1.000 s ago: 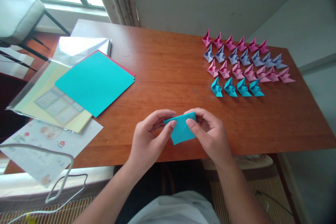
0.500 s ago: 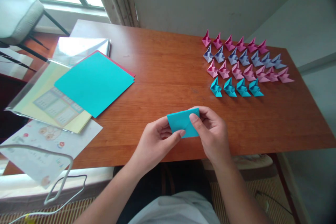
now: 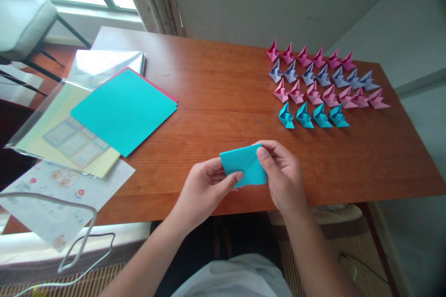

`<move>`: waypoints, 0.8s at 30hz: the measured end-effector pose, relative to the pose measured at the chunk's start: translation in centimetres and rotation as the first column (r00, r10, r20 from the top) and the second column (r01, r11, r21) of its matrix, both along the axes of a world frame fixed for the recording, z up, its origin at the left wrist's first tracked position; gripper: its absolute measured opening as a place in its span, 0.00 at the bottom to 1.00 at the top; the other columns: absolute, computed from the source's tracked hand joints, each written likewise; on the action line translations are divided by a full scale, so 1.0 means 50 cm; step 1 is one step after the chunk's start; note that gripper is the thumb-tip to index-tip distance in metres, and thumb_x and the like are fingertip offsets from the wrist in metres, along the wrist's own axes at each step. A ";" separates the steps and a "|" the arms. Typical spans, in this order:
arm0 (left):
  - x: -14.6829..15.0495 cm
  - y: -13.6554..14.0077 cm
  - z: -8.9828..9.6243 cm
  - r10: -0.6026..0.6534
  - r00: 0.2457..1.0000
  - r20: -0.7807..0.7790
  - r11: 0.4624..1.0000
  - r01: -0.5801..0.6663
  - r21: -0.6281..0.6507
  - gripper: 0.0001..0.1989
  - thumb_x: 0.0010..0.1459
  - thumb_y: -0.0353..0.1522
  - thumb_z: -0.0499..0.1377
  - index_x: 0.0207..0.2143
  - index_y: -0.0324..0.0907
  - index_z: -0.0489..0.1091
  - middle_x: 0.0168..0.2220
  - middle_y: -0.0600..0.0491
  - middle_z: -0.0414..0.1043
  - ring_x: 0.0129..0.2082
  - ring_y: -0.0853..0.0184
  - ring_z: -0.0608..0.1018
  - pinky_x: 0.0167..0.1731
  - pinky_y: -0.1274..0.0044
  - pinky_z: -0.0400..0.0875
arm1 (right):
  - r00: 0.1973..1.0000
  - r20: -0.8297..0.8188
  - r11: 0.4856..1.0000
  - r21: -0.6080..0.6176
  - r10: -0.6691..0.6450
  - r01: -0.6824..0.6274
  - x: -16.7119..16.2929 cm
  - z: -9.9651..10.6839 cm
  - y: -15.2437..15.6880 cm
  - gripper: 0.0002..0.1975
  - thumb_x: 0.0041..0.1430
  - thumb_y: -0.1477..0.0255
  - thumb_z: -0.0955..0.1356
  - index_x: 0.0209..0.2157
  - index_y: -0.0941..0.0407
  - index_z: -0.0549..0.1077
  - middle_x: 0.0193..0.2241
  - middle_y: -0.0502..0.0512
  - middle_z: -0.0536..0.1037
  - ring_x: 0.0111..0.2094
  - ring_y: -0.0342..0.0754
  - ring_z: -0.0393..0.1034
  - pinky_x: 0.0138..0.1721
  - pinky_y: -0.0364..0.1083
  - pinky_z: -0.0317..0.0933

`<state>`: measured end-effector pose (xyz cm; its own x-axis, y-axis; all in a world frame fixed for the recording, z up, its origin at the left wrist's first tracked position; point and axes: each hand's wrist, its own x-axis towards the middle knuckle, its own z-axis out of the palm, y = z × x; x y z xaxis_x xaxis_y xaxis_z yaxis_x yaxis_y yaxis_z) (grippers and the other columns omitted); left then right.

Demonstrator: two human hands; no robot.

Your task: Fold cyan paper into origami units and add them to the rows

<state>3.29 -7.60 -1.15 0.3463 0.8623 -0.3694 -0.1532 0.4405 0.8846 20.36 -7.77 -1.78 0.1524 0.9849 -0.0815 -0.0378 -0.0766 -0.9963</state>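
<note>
A folded piece of turquoise paper (image 3: pixel 247 164) is held between both hands above the table's front edge, with a crease running diagonally across its face. My left hand (image 3: pixel 209 190) pinches its left side, thumb on the front and fingers behind. At the upper right corner my right hand (image 3: pixel 284 171) grips it, thumb pressed near the top edge. The fingers behind the paper are partly hidden. Farther back to the right stands a row of folded turquoise origami pieces (image 3: pixel 304 116), the same colour as the paper I hold.
Behind that row are rows of pink (image 3: pixel 314 93), lilac (image 3: pixel 323 75) and magenta origami pieces (image 3: pixel 304 57). At left on the wooden table (image 3: pixel 209 88) lie turquoise sheets (image 3: pixel 125 111), a plastic packet of yellow paper (image 3: pixel 101 162) and a printed sheet (image 3: pixel 69 195). A white cable (image 3: pixel 90 234) hangs at lower left.
My right thumb has slid toward the paper's upper right corner, uncovering more of the diagonal crease. The paper has tilted slightly and shows a taller face. Both hands keep their hold.
</note>
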 end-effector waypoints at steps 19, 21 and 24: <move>0.007 0.000 0.008 0.117 0.993 0.013 0.992 -0.116 -0.042 0.13 0.54 0.37 0.71 0.39 0.38 0.81 0.34 0.51 0.83 0.32 0.66 0.81 0.34 0.78 0.78 | 0.982 0.189 0.998 0.059 0.025 -0.037 -0.011 0.027 0.002 0.11 0.63 0.61 0.71 0.44 0.50 0.78 0.40 0.53 0.82 0.41 0.49 0.77 0.41 0.46 0.71; 0.004 0.001 0.006 0.151 0.987 0.049 0.987 -0.148 -0.065 0.13 0.53 0.37 0.72 0.39 0.38 0.81 0.35 0.51 0.83 0.32 0.67 0.80 0.33 0.79 0.78 | 0.993 0.101 0.997 0.040 0.066 -0.071 -0.010 0.029 0.000 0.14 0.64 0.59 0.70 0.47 0.49 0.77 0.42 0.53 0.82 0.43 0.50 0.77 0.41 0.46 0.72; -0.002 0.003 0.004 0.188 0.978 0.086 0.978 -0.178 -0.106 0.13 0.53 0.36 0.72 0.37 0.38 0.81 0.34 0.51 0.83 0.30 0.69 0.80 0.31 0.81 0.76 | 0.997 0.057 0.998 0.045 0.050 -0.053 -0.007 0.030 -0.003 0.14 0.67 0.56 0.67 0.45 0.50 0.78 0.42 0.53 0.82 0.42 0.50 0.77 0.39 0.46 0.72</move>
<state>3.17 -7.46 -0.96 0.2238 0.8757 -0.4278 -0.3206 0.4806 0.8162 19.99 -7.94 -0.30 0.1047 0.9941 -0.0281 0.0206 -0.0304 -0.9993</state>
